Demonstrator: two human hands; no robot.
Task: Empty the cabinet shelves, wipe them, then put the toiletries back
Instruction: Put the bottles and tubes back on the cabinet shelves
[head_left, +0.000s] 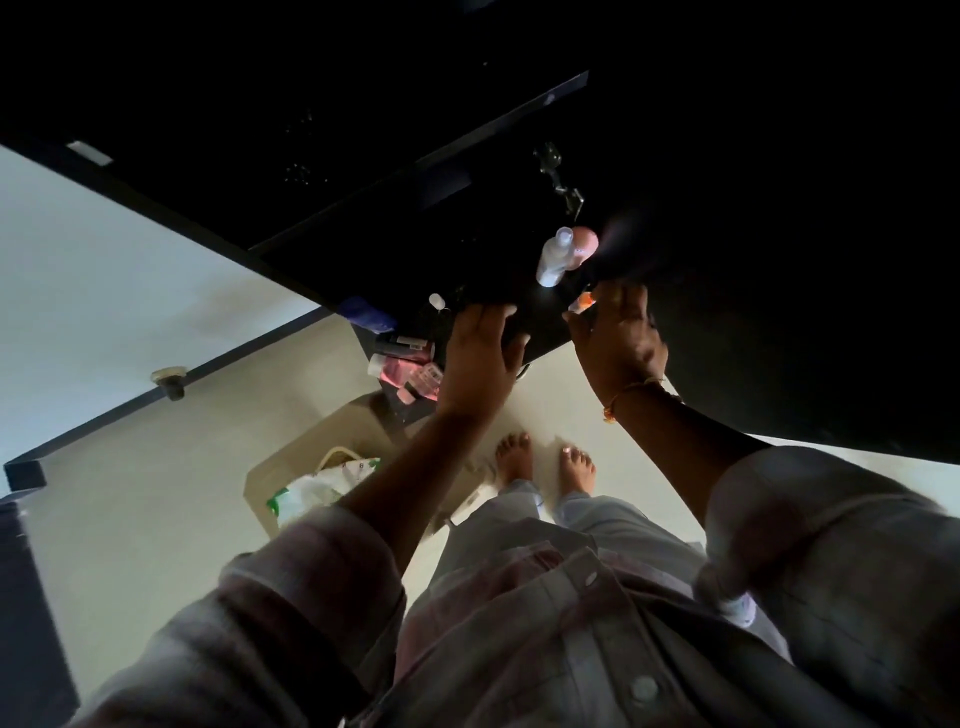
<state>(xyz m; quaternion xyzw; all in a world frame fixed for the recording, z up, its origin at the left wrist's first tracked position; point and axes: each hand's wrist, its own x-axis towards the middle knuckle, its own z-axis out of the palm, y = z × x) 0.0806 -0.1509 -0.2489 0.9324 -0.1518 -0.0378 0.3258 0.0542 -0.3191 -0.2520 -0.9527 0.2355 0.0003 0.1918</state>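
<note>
- Left hand (483, 358) spread flat on the dark shelf (545, 325) edge;
- right hand (618, 338), fingers straight, beside an orange item (584, 301); contact unclear;
- white bottle (553, 257) upright behind; cabinet (779, 208) interior lost in shadow

The left hand (480, 358) and the right hand (618, 338) are held up side by side, backs shown to the camera, fingers (626, 301) extended.

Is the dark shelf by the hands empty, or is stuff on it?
Not empty. A white bottle and a pink bottle beside it sit on the shelf.
</note>
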